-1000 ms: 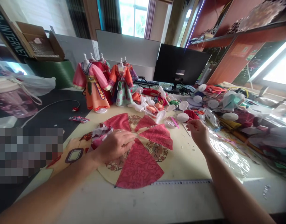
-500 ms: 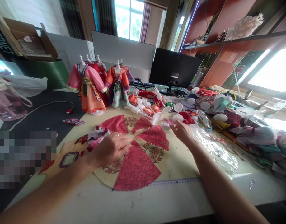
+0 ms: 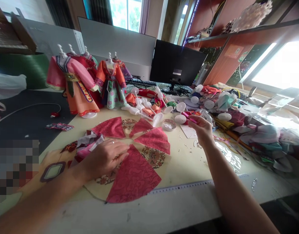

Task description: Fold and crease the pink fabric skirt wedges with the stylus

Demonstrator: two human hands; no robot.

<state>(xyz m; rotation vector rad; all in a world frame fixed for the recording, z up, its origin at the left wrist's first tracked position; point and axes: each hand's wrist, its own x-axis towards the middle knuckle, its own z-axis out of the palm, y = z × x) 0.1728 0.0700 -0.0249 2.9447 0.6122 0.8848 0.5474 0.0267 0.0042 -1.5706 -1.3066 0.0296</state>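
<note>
My left hand [image 3: 104, 158] lies with curled fingers on a round cloth piece [image 3: 133, 162] made of red patterned wedges and cream embroidered wedges, flat on the pale worktable [image 3: 183, 169]. A ring shows on one finger. My right hand [image 3: 201, 130] is raised above the table to the right of the cloth, its fingers pinched on a thin pink stick-like tool [image 3: 189, 118]. A small clear round dish [image 3: 169, 124] sits just left of that hand.
Dressed doll mannequins in pink [image 3: 73, 84] and orange [image 3: 110, 84] robes stand at the back left. White doll stands and body parts [image 3: 144, 107] lie behind the cloth. Heaped fabrics and plastic bags [image 3: 249, 130] fill the right. A black monitor [image 3: 176, 63] stands behind. A ruler [image 3: 188, 187] lies near the front edge.
My right hand reached to the small dish, then drew back and up with the pink tool in its fingers. My left hand stayed on the cloth. The view shifted right.
</note>
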